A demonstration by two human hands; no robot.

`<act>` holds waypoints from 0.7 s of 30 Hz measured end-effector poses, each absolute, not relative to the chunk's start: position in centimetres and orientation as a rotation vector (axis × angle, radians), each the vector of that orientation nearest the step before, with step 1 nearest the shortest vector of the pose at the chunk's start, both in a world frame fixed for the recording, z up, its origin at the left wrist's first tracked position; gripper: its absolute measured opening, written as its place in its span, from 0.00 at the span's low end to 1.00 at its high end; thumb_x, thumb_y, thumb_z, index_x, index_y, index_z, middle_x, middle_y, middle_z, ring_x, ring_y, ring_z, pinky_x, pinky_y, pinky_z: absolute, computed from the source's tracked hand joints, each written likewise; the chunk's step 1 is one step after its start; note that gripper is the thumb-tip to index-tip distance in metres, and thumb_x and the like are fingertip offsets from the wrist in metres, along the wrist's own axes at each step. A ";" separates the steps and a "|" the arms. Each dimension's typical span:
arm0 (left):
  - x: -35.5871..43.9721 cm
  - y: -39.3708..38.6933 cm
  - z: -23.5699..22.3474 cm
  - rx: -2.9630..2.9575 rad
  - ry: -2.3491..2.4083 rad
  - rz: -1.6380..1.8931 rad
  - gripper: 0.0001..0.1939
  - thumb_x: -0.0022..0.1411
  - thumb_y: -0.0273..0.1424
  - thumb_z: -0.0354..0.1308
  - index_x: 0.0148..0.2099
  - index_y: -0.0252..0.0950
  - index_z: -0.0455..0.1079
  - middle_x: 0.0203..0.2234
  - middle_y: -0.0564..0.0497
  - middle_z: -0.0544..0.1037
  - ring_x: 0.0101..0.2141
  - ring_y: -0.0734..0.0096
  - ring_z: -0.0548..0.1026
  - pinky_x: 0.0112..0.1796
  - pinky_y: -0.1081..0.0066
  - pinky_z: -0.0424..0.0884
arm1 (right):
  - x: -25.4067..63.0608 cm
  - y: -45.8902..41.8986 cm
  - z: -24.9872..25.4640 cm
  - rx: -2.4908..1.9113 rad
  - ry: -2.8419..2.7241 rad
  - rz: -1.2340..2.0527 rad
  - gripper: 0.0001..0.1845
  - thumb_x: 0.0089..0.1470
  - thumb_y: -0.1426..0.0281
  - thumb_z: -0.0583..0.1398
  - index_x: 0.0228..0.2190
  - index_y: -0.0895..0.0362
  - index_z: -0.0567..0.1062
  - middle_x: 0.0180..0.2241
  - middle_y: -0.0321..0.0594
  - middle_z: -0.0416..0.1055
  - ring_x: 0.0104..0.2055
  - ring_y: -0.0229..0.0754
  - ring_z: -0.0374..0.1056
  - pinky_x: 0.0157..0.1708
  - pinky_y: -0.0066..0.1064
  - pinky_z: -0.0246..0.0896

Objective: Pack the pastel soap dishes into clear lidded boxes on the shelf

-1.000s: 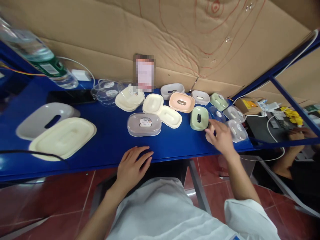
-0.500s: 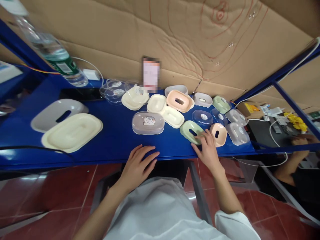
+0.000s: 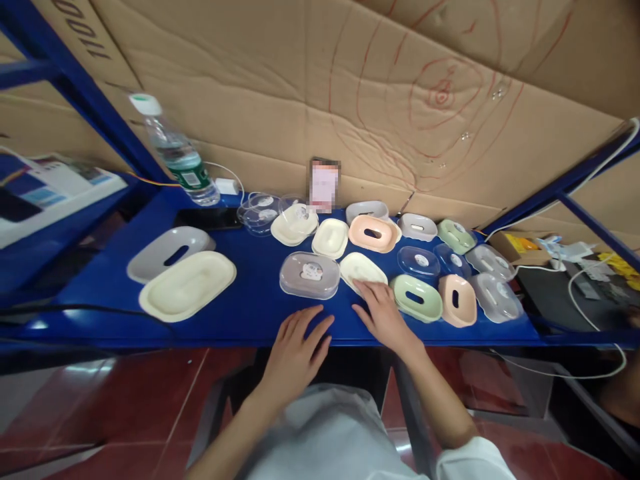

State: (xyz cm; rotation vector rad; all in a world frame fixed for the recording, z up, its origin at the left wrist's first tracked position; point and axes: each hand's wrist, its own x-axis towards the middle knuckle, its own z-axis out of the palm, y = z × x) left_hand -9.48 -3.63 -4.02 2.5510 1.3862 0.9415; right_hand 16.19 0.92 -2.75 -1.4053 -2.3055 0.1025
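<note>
My left hand (image 3: 296, 350) lies flat and open on the front edge of the blue shelf (image 3: 250, 313), holding nothing. My right hand (image 3: 383, 315) is open too, fingers spread, its fingertips touching the near edge of a cream soap-dish tray (image 3: 361, 269). Just right of that hand sits a green soap dish (image 3: 417, 297), then a peach one (image 3: 457, 300). A closed clear-lidded grey soap box (image 3: 310, 275) stands just beyond my left hand.
More trays and clear lids lie in rows behind, among them a peach dish (image 3: 373, 233). A large cream tray (image 3: 188, 285) and a grey one (image 3: 170, 244) sit left. A water bottle (image 3: 176, 153) and a dark phone (image 3: 207, 217) stand at the back. Cardboard walls the rear.
My right hand has pulled the green dish toward the front edge, let it go, and moved left to the cream tray. The view has tilted up. My left hand stays put.
</note>
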 end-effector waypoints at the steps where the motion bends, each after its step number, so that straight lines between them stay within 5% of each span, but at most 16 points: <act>1: -9.1 -3.2 -3.8 2.526 1.448 0.945 0.20 0.74 0.31 0.57 0.65 0.43 0.72 0.60 0.40 0.77 0.57 0.52 0.78 0.58 0.51 0.75 | 16.6 0.5 -2.9 -1.373 -2.284 0.137 0.30 0.72 0.69 0.56 0.71 0.48 0.63 0.57 0.51 0.75 0.61 0.56 0.72 0.63 0.57 0.68; 6: -8.0 -1.2 -3.4 2.432 1.630 0.991 0.27 0.75 0.33 0.57 0.73 0.42 0.63 0.66 0.36 0.71 0.63 0.43 0.73 0.59 0.46 0.73 | 17.5 -2.1 -2.2 -1.199 -2.328 0.324 0.37 0.65 0.83 0.49 0.68 0.44 0.68 0.58 0.43 0.77 0.64 0.47 0.72 0.72 0.58 0.59; 10: -7.3 -1.2 -3.6 2.463 1.543 0.969 0.29 0.75 0.32 0.56 0.74 0.43 0.61 0.70 0.37 0.68 0.65 0.41 0.71 0.60 0.43 0.72 | 19.7 -5.0 -1.2 -1.336 -2.211 0.011 0.29 0.68 0.75 0.57 0.65 0.43 0.71 0.64 0.42 0.73 0.69 0.54 0.67 0.74 0.64 0.52; 14: -6.8 -1.5 -3.4 2.554 1.376 0.885 0.21 0.74 0.32 0.58 0.66 0.43 0.71 0.67 0.41 0.73 0.64 0.45 0.73 0.62 0.44 0.70 | 24.5 -7.7 -1.3 -1.684 -1.849 -0.357 0.22 0.69 0.66 0.61 0.62 0.45 0.73 0.59 0.46 0.78 0.65 0.60 0.71 0.70 0.67 0.52; 17: -7.3 -1.4 -3.5 2.550 1.341 0.881 0.15 0.75 0.32 0.57 0.61 0.41 0.75 0.62 0.42 0.78 0.62 0.47 0.75 0.60 0.46 0.73 | 26.5 -8.5 -1.8 -1.838 -1.967 -0.199 0.26 0.70 0.58 0.61 0.66 0.48 0.70 0.64 0.49 0.73 0.67 0.62 0.69 0.68 0.66 0.54; 21: -9.1 -2.3 -4.4 2.557 1.207 0.906 0.19 0.75 0.26 0.55 0.64 0.42 0.73 0.61 0.47 0.80 0.62 0.53 0.76 0.61 0.51 0.74 | 24.3 -8.0 -2.3 -1.762 -2.045 0.046 0.21 0.73 0.61 0.58 0.63 0.44 0.73 0.65 0.44 0.74 0.69 0.58 0.68 0.65 0.59 0.59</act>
